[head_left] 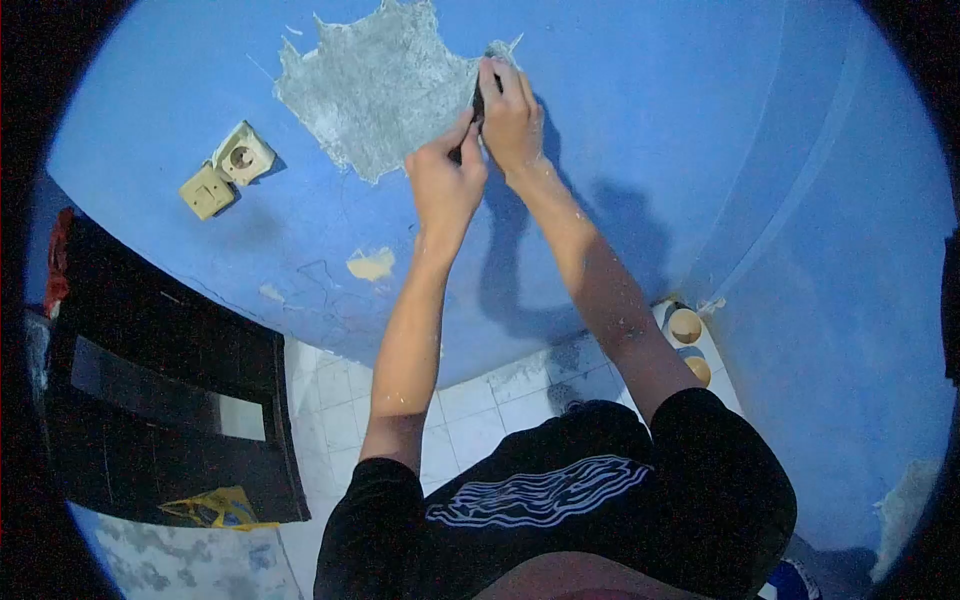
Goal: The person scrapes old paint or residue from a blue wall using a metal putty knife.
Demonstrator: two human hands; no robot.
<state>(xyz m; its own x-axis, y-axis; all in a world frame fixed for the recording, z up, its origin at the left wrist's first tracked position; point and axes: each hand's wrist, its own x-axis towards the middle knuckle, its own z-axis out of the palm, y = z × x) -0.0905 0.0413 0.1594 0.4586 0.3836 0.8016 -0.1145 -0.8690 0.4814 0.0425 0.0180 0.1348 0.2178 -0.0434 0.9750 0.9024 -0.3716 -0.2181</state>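
Both of my hands are raised to the blue wall (620,130), wrapped round one dark, narrow tool (477,103). My left hand (447,180) is closed on its lower end, and my right hand (515,120) grips higher up. Fingers cover most of the tool, so its exact kind is not clear. The hands are at the right edge of a bare grey patch (380,85) with ragged, peeled paint borders. A small torn flake of paint (505,47) sticks out just above my right fingertips. Pale specks dot both forearms.
Left of the patch, a wall socket (243,155) and a switch (206,191) are mounted. A dark cabinet (180,380) stands lower left, with a yellow plastic bag (222,508) on it. Two round tan objects (684,326) sit on white floor tiles (475,430) by the corner.
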